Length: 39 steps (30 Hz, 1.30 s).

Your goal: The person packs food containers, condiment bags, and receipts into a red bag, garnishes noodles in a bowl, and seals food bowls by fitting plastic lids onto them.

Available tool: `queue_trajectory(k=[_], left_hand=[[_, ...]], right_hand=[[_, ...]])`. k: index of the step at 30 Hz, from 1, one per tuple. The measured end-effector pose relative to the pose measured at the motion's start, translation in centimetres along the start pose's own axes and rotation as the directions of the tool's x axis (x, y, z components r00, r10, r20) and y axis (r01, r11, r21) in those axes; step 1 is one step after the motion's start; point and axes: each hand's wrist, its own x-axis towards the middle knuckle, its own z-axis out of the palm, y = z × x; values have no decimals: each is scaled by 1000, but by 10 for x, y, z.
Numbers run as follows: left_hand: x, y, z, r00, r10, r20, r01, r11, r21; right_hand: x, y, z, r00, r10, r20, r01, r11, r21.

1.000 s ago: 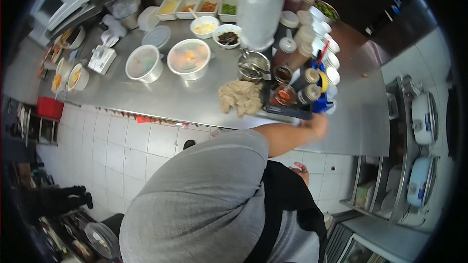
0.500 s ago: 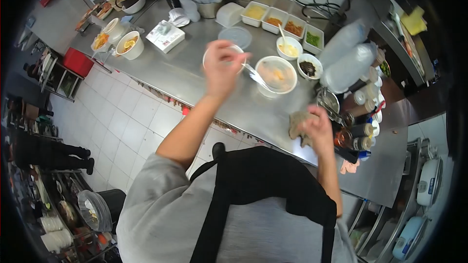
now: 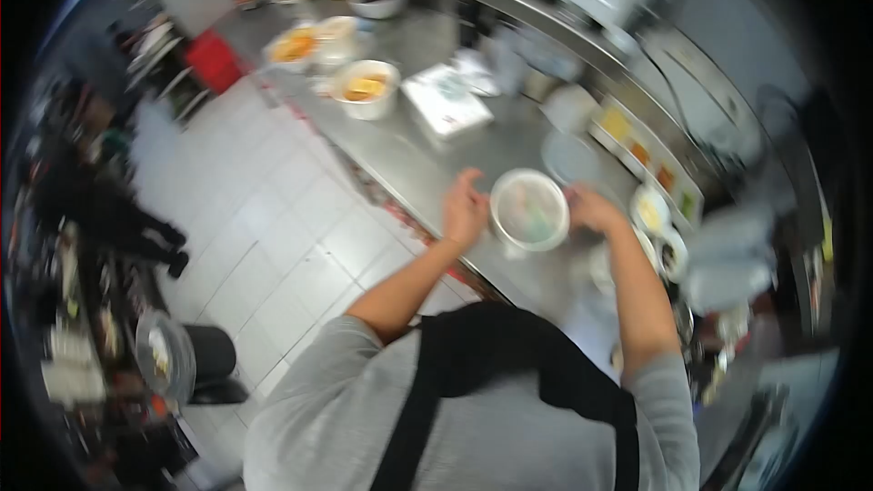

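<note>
A round white bowl (image 3: 529,209) sits between my two hands near the counter's front edge. Its top looks cloudy, with pinkish and greenish contents; blur hides whether a lid covers it. At its left side is my left hand (image 3: 466,209), fingers apart and curved, close to the rim. My right hand (image 3: 593,207) grips the bowl's right side, its fingertips at the rim. A second white bowl (image 3: 600,271) is partly hidden behind my right forearm. A clear round lid (image 3: 571,157) lies just beyond the bowl.
A white box (image 3: 446,102) and a bowl with orange-yellow food (image 3: 366,89) stand farther left. Trays of toppings (image 3: 639,155) line the back right, with small bowls (image 3: 650,209) before them. A trash bin (image 3: 164,356) and a person in dark clothes (image 3: 100,191) are left.
My view has turned right, so the counter appears shifted and rotated. My right hand has left the grey cloth for the bowl. My left hand has moved from above a bowl to its side.
</note>
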Motion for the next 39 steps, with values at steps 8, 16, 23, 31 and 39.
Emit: queue_trajectory(k=[8,16,23,31,39], left_hand=[[0,-14,-48,983,151,-105,-96,909,405],[-9,-21,-25,874,-227,430,478,563,-674],[-38,-44,13,906,-168,388,283,923,-260],[34,2,-19,897,348,273,-362,932,2],[51,23,-7,908,290,303,-367,899,239]], right_hand=[[-9,-65,79,978,-140,-157,126,987,-97],[-35,-112,159,913,233,-334,322,91,942],[-22,-70,101,911,276,-307,200,356,913],[-8,-80,83,659,-302,-689,90,941,-326],[-10,-101,95,571,-254,-781,73,963,-259]])
